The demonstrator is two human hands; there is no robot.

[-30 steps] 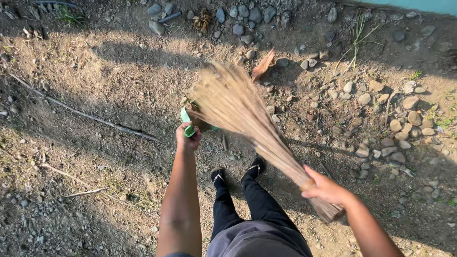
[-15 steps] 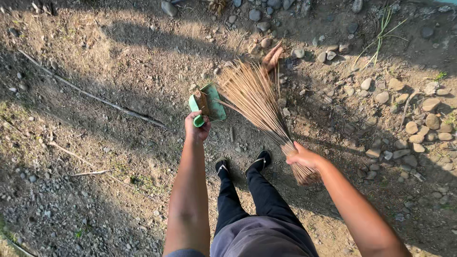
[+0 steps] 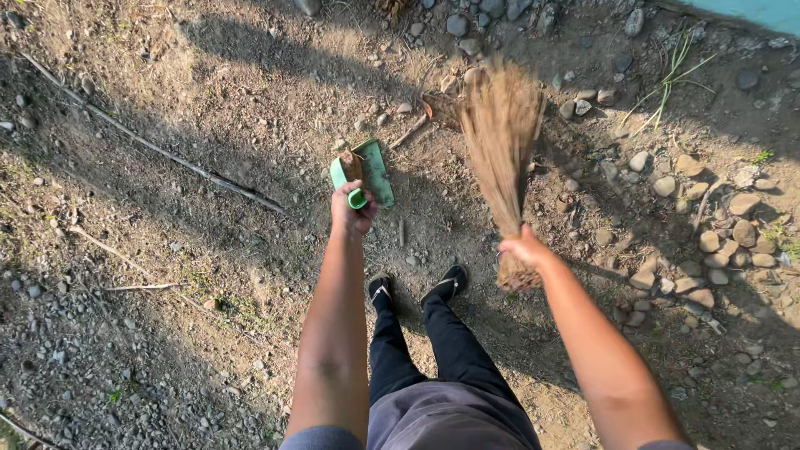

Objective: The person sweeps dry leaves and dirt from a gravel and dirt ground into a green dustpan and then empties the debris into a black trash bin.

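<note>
Left hand [image 3: 352, 212] has its fingers wrapped tight on the handle of a green dustpan [image 3: 367, 172], pan held low over the dirt with a bit of brown debris in it. Right hand [image 3: 525, 247] is clenched round the bound end of a straw broom [image 3: 502, 154], bristles fanned forward and blurred, tips near the stones [image 3: 717, 225] (right side of the ground). A dry leaf [image 3: 440, 108] lies between pan and bristles. Black shoes [image 3: 417, 287] stand just behind the pan.
</note>
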